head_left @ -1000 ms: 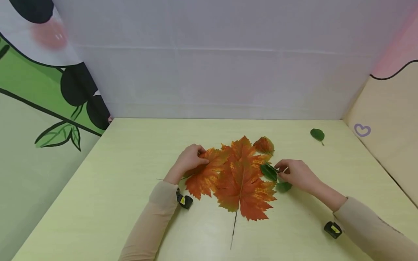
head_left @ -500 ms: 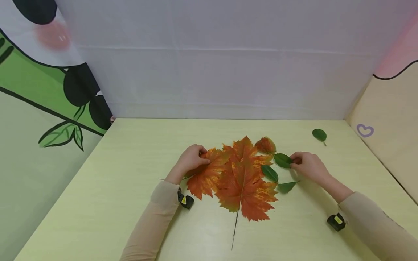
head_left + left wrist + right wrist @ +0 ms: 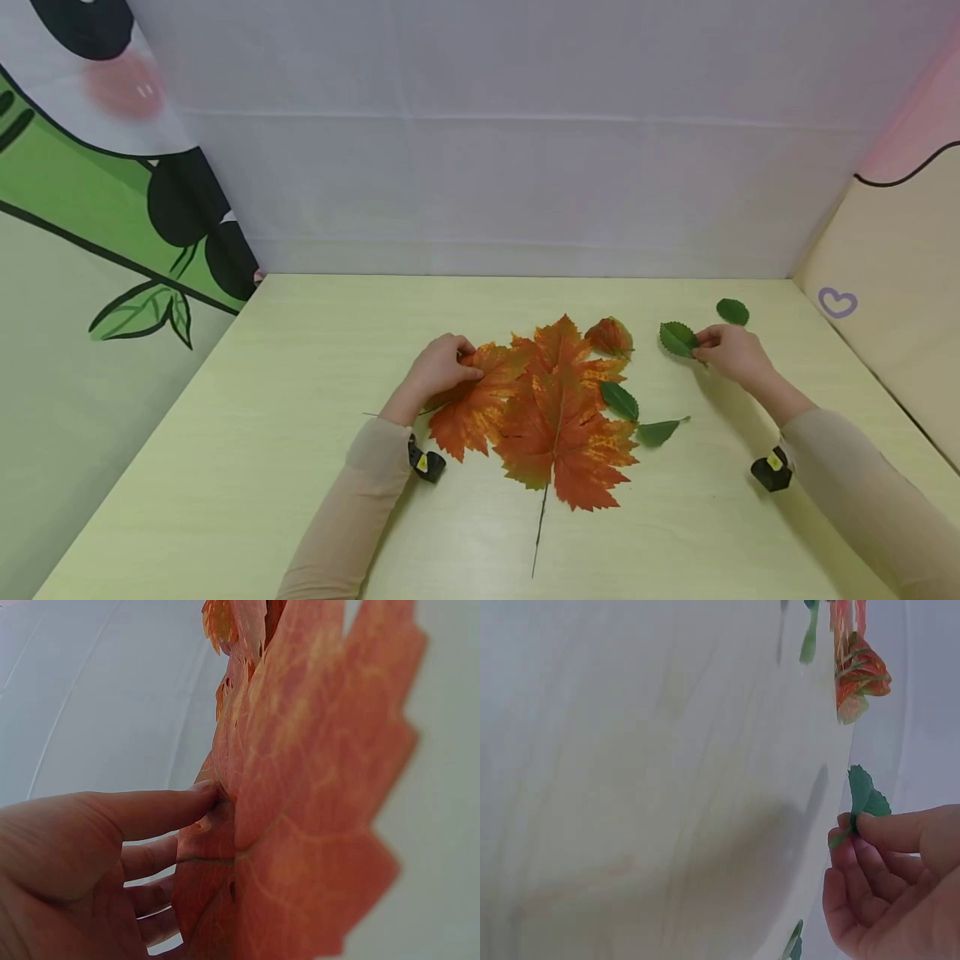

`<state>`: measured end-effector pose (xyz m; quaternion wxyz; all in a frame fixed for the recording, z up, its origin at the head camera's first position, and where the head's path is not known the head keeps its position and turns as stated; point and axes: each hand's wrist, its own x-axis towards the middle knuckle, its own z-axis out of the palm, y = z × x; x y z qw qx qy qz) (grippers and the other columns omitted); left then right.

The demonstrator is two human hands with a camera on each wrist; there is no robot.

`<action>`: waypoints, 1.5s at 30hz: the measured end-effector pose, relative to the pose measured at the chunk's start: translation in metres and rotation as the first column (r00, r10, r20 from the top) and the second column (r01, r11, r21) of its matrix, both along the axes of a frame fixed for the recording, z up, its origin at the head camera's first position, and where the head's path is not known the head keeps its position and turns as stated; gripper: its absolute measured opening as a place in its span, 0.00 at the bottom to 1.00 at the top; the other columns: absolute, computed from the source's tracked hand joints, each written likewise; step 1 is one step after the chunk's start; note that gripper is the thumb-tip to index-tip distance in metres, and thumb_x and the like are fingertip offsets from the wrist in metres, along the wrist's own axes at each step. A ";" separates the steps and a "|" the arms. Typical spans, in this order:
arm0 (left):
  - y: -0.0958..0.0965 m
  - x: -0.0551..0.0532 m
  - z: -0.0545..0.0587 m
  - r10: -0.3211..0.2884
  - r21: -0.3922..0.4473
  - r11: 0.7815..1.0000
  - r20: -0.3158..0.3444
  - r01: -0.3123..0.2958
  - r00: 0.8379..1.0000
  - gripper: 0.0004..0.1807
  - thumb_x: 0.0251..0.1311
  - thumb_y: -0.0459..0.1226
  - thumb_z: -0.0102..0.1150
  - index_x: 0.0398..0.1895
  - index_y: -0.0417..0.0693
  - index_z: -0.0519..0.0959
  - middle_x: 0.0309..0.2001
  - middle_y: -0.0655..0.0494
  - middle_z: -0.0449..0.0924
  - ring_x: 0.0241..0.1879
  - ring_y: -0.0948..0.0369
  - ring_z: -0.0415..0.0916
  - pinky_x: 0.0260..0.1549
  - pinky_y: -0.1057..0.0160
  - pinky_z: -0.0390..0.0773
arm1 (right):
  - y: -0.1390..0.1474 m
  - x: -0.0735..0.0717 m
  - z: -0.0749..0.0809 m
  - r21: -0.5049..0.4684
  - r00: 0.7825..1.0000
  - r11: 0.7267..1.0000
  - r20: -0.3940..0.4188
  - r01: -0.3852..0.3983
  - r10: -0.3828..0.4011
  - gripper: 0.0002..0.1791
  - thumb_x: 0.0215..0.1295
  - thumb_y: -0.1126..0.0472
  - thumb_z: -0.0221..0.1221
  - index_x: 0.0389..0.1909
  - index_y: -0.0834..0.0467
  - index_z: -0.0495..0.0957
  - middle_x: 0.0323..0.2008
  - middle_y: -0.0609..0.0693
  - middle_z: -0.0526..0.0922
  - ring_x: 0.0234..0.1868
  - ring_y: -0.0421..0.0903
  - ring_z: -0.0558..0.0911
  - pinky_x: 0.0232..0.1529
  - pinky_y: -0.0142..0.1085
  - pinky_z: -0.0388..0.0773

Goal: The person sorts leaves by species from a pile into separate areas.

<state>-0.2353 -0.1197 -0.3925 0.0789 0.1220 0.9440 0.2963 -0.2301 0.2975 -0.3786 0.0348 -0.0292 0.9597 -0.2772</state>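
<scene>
My left hand [image 3: 441,367] pinches an orange maple leaf [image 3: 483,398] between thumb and fingers; in the left wrist view the thumb [image 3: 161,810] presses on the leaf's reddish face. This leaf overlaps a cluster of large orange maple leaves [image 3: 562,417] with a thin dark stem pointing toward me. In my right hand [image 3: 735,354] a small green leaf [image 3: 678,339] is pinched by its stalk end, raised off the table, as the right wrist view shows with the green leaf [image 3: 862,791] above the fingertips.
Two green leaves lie at the cluster's right side, one on the maple leaf [image 3: 619,400] and one lower leaf [image 3: 660,432]. An orange flower bud [image 3: 609,337] sits behind. Another green leaf [image 3: 732,312] lies beyond my right hand. A pale wall backs the table [image 3: 300,467].
My right hand has lifted a green leaf away from the cluster and carried it right and back. Two green leaves stay behind at the cluster. My left hand has held still.
</scene>
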 end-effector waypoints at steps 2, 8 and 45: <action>0.000 0.000 0.000 -0.003 0.001 1.000 0.000 0.003 1.000 0.19 0.53 0.41 0.63 0.46 0.41 0.77 0.44 0.47 0.74 0.43 0.53 0.71 0.45 0.54 0.71 | 0.005 -0.005 0.000 -0.003 1.000 1.000 0.006 0.023 -0.023 0.21 0.60 0.62 0.55 0.48 0.74 0.71 0.40 0.67 0.78 0.39 0.58 0.77 0.33 0.37 0.72; -0.001 -0.001 0.001 -0.006 -0.004 1.000 -0.008 0.006 1.000 0.19 0.52 0.40 0.63 0.46 0.41 0.77 0.43 0.47 0.74 0.41 0.53 0.71 0.43 0.55 0.72 | 0.016 -0.023 -0.004 -0.014 0.993 0.993 -0.009 0.119 -0.119 0.23 0.62 0.61 0.54 0.50 0.75 0.69 0.45 0.70 0.76 0.47 0.67 0.71 0.46 0.53 0.69; 0.000 -0.003 -0.002 0.004 -0.020 1.000 -0.002 -0.004 1.000 0.19 0.53 0.41 0.63 0.47 0.42 0.77 0.44 0.48 0.74 0.42 0.53 0.71 0.45 0.55 0.72 | 0.036 -0.058 -0.013 -0.053 0.901 0.903 0.108 0.427 -0.420 0.23 0.64 0.58 0.50 0.53 0.71 0.70 0.57 0.72 0.64 0.59 0.71 0.57 0.59 0.54 0.56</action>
